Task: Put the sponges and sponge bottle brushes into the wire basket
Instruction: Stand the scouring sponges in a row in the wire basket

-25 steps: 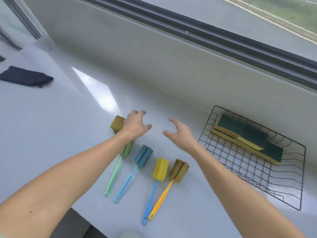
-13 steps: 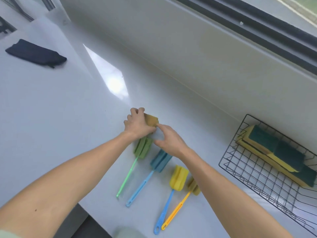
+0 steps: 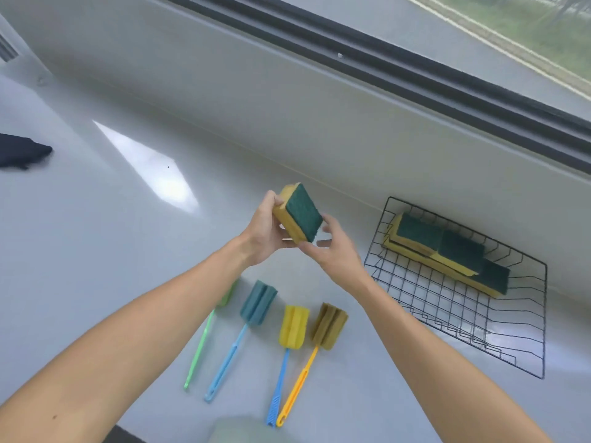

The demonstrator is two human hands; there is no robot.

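A yellow sponge with a green scouring face (image 3: 302, 214) is held in the air above the counter, green side toward me. My left hand (image 3: 265, 230) grips its left end and my right hand (image 3: 334, 251) holds its lower right edge. The black wire basket (image 3: 499, 343) sits to the right with several stacked yellow-green sponges (image 3: 447, 251) along its far side. Below my hands lie several sponge bottle brushes: green-handled (image 3: 200, 346), light-blue-handled with teal head (image 3: 256, 303), blue-handled with yellow head (image 3: 292, 324) and orange-handled with olive head (image 3: 329, 324).
A dark folded cloth (image 3: 22, 151) lies at the far left of the white counter (image 3: 96, 235). A low white wall under the window frame (image 3: 351, 100) runs behind the basket. The counter's front edge is near the brush handles.
Both hands closed on the sponge on the counter, then lifted it and turned it so its green face shows. The brushes and basket have stayed in place.
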